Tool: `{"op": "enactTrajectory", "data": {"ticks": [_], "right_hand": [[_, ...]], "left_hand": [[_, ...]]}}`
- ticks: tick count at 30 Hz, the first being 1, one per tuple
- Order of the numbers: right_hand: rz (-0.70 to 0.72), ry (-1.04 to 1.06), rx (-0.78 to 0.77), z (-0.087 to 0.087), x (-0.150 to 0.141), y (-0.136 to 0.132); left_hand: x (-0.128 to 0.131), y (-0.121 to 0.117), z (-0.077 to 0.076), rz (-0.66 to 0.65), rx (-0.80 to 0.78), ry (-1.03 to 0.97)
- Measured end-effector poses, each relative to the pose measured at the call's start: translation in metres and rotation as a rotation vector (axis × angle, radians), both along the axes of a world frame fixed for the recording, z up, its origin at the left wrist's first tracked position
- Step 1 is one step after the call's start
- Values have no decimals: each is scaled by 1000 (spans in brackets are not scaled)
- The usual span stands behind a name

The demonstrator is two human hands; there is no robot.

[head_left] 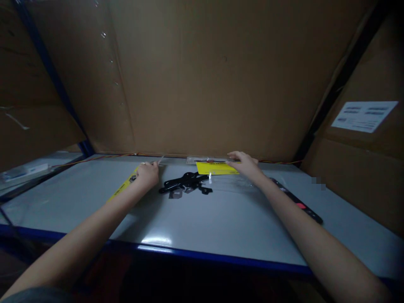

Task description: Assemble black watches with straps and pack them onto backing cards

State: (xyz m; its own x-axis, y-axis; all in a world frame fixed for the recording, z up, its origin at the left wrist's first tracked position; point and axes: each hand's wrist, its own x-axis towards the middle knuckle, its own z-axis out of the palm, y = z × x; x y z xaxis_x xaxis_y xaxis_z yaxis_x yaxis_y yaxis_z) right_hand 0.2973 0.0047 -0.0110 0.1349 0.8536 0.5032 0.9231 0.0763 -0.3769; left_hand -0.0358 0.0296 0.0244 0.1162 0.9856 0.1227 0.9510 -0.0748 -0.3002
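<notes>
- The left hand (147,173) is curled closed at the far end of a yellow strip (123,187); a thin clear piece (161,160) sticks out past the fingers.
- That strip's long axis slants from near left toward the back and centre, its near part passing behind the forearm.
- The right hand (244,163) is loosely open, fingers somewhat apart and pointing left, over the right end of a yellow card (214,168). Whether it touches the card, I cannot tell.
- The card lies toward the back, long axis running left to right, with dark print along its far edge.
- Between the hands, black clamp-like parts (186,181) lie in a cluster, their longer pieces slanting from near left to far right; the card's left end is right beside them.
- Beyond the card is a flat clear package (192,160), lengthwise along the back.
- By the right forearm, a long black piece (307,211) with a red patch slants from back left to near right.
- All this rests on a smooth grey shelf (195,223) with a blue front edge, glossy where light reflects.
- Brown cardboard (202,84) rises behind; a white label (364,116) marks the box at right. The light is dim.
</notes>
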Motion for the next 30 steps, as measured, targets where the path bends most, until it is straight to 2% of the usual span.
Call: {"op": "enactTrajectory", "data": {"ticks": [5,13,15,18,20,21,23,24,27,30], "right_hand": [[161,-165,-158,2,-4,-6],[190,-252,-290,-6,-1,-11],[194,-259,-287,-6,-1,-11],[198,-268,-263,-4,-4,-11],[200,-275,-212,-2,-7,-11],[204,-278,-172,-1,-9,-12],[218,-279,-79,0,-13,-13],[229,-280,-39,1,-16,-14],[264,-286,31,3,-22,-18],[295,-300,67,4,-27,-22]], "left_hand": [[5,5,-12,-2,32,11],[1,5,-27,-70,59,39],[0,3,-25,-88,76,50],[0,2,-15,-126,173,28],[4,0,-4,-226,235,-19],[7,0,1,-319,194,-52],[14,-3,10,-541,-86,-144],[17,-4,13,-605,-189,-158],[29,-10,18,-613,-363,-71],[39,-16,18,-546,-367,22]]}}
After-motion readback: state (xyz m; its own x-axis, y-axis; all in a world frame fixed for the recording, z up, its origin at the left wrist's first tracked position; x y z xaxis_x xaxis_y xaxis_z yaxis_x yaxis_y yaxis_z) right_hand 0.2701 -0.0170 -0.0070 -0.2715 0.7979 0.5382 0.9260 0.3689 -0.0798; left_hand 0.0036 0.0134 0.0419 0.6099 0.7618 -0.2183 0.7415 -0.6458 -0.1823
